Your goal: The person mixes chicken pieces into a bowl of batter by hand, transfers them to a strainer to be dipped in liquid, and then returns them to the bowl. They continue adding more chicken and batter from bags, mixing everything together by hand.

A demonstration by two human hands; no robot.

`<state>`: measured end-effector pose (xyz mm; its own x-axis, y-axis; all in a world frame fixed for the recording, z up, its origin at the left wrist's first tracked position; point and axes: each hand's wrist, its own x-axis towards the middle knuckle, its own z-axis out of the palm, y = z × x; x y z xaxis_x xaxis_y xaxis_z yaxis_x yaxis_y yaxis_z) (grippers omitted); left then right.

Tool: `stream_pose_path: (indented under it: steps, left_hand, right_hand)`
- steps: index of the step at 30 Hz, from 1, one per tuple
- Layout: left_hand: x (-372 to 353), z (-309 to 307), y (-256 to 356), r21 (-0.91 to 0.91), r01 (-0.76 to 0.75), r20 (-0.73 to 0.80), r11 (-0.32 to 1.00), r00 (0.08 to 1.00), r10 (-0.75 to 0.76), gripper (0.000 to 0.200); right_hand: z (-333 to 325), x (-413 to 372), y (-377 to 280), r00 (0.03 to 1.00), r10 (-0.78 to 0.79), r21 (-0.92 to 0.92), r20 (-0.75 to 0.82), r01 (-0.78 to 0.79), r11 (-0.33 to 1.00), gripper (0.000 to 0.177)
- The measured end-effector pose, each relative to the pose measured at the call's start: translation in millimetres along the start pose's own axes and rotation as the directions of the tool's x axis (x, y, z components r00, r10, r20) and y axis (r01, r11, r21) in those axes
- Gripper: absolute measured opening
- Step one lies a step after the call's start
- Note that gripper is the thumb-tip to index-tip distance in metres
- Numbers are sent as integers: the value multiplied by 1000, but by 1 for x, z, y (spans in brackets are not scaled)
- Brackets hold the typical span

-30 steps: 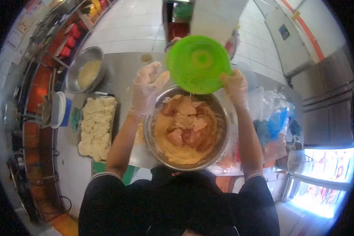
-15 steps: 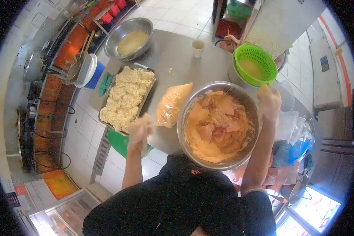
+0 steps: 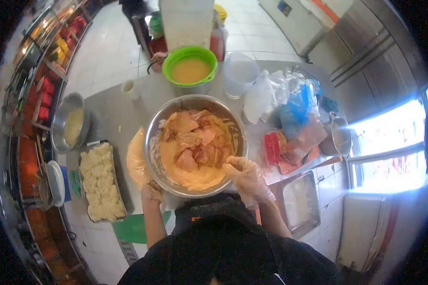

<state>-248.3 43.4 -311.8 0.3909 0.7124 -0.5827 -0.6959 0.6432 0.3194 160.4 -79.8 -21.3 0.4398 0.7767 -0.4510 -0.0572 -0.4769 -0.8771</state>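
Note:
A large metal bowl (image 3: 150, 156) holds pieces of raw meat (image 3: 188, 159) in thick orange batter (image 3: 199, 179). My left hand (image 3: 152, 194) is closed at the bowl's lower left rim, its fingers partly hidden. Just above it, a plastic bag of orange powder (image 3: 137, 159) leans against the bowl's left side. Over the lower right rim, my right hand (image 3: 248, 179), in a clear plastic glove, has thumb and fingers pinched together above the batter. I cannot tell what, if anything, is in that pinch.
A tray of pale crumb-coated pieces (image 3: 100, 180) lies left, below a metal bowl of crumbs (image 3: 71, 123). A cup (image 3: 130, 89), green basket (image 3: 190, 66) and clear plastic tub (image 3: 241, 76) stand at the back. Plastic bags (image 3: 290, 104) and a metal pot (image 3: 338, 135) are to the right.
My view has swung right, so the table's right side shows more. My left hand has come to the bowl's rim; my right hand has come down from near the green basket to the lower right rim.

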Motion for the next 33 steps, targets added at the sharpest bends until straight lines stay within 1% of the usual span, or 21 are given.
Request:
stream_pose_path:
  steps: [2,3,4,5,6,8,9,11,13,15,17,18,21,23,25,26,27,29,30,32,33]
  left_hand:
    - [-3,1,16,121,-87,-60,989,994,95,30]
    - [-30,57,20,328,-152,-262,933,934,244,28]
    - [-50,102,18,530,-171,-399,831,814,422,27]
    - [-57,118,10,799,-153,-319,581,711,626,23]
    - [-63,128,6,962,-88,-159,259,592,790,21]
    - [-85,147,37,986,108,45,-127,560,827,21]
    - [-97,159,66,968,186,12,-171,642,767,21]
    - [-122,192,87,974,65,111,-215,692,713,23]
    - [-153,216,70,927,-298,364,-229,565,740,27]
    - [-148,192,68,872,-273,486,-405,566,666,23]
    - [-144,160,68,883,-245,463,-401,601,651,23]
    - [-142,143,70,918,-243,395,-314,642,657,24]
    - [-156,152,53,923,-366,344,-115,653,675,28]
    - [-165,166,53,908,-415,344,-55,665,663,31]
    - [-175,162,57,929,-365,324,-53,740,589,36]
    - [-178,162,56,912,-389,395,-134,738,546,37]
    - [-177,165,57,888,-404,457,-218,728,511,38]
    - [-179,178,68,923,-300,382,-242,798,467,39]
    - [-182,184,73,969,-180,238,-168,860,451,40]
    - [-166,162,80,921,-326,387,-213,829,404,37]
    - [-173,168,85,847,-453,531,-280,760,375,36]
  right_hand:
    - [-1,-19,-4,998,-26,-81,-61,21,997,19]
    - [-4,-25,-13,995,-49,-145,-89,36,989,22]
    - [-8,-31,-16,990,-74,-212,-117,48,976,25]
    - [-10,-35,-13,985,-81,-218,-150,47,975,24]
    - [-9,-36,-10,982,-92,-224,-167,53,973,23]
    - [1,-37,-3,975,-130,-221,-178,89,971,22]
    - [3,-39,1,972,-152,-215,-179,112,970,22]
    - [11,-46,4,951,-221,-219,-216,173,960,22]
    - [32,-65,0,916,-300,-236,-266,240,942,22]
    - [44,-79,-17,939,-303,-267,-166,253,930,25]
    - [62,-86,-21,947,-301,-313,-110,254,915,26]
    - [70,-87,-25,949,-316,-374,-14,288,881,27]
    - [103,-103,-46,967,-201,-456,155,251,854,26]
    - [131,-97,-47,936,-146,-430,322,281,858,23]
    - [161,-90,-39,874,-252,-385,415,420,822,26]
    - [171,-88,-32,825,-304,-351,475,495,795,28]
    - [179,-86,-23,762,-366,-449,534,622,641,30]
    - [202,-78,-13,556,-456,-507,695,828,238,33]
    - [218,-76,-14,593,-553,-382,585,803,457,29]
    - [230,-70,-20,591,-458,-428,664,803,415,32]
    - [233,-66,-23,599,-414,-465,685,797,384,35]
